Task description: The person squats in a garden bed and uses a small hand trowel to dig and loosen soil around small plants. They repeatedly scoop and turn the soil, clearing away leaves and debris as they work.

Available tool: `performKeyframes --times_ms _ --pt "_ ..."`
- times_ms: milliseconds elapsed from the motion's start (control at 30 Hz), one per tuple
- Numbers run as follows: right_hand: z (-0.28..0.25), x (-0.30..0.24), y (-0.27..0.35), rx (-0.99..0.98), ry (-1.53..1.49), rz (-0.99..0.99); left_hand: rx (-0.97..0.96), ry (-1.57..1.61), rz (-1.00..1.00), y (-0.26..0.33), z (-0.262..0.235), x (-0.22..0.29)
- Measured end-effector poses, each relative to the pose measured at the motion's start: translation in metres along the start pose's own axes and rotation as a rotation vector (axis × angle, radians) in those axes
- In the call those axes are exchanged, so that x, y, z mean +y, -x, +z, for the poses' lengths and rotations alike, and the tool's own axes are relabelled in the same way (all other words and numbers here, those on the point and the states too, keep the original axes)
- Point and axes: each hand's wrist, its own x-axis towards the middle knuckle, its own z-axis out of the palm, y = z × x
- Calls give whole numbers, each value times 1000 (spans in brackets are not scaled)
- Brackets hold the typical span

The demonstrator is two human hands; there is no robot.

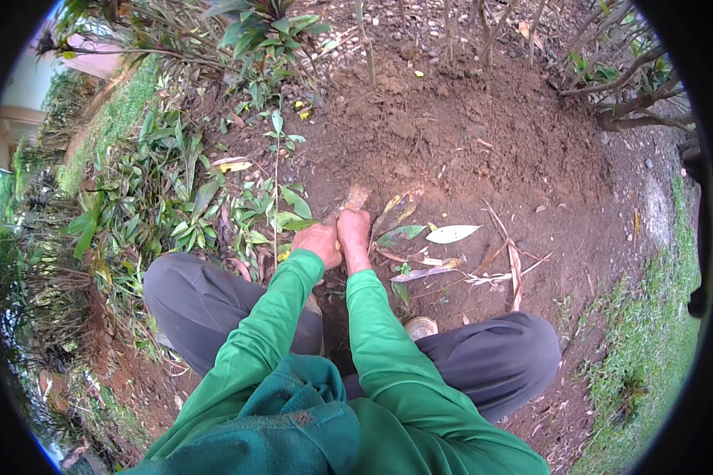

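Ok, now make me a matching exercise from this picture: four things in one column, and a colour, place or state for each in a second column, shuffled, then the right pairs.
Things:
1. Left hand and right hand
2. Soil-stained tool
3. Pale leaf
4. Trousers

Matches:
A. Lying on the soil, to the right of both fists
B. Dark grey, bent at the knees
C. Closed, close beside each other
D. One end juts out just beyond the right fist

Right pairs: 1-C, 2-D, 3-A, 4-B.
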Motion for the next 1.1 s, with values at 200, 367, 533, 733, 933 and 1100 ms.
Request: performKeyframes --times_ms 200,367,533,733,933,1100 --pt "-4 -93 -21 -36 48 -145 107 115 -85 0 -91 21" --pt "-9 -122 -23 -104 88 -190 163 130 -36 -13 -93 17" --pt "-11 -62 -10 -201 163 53 35 147 -79 0 -29 17" --pt "-21 -65 -16 -273 218 -25 182 238 -142 6 -17 31" --pt "-14 -106 -27 -300 74 -102 299 194 -242 4 -66 43" --pt "-25 -63 -27 -229 72 19 91 32 -165 8 -47 57"
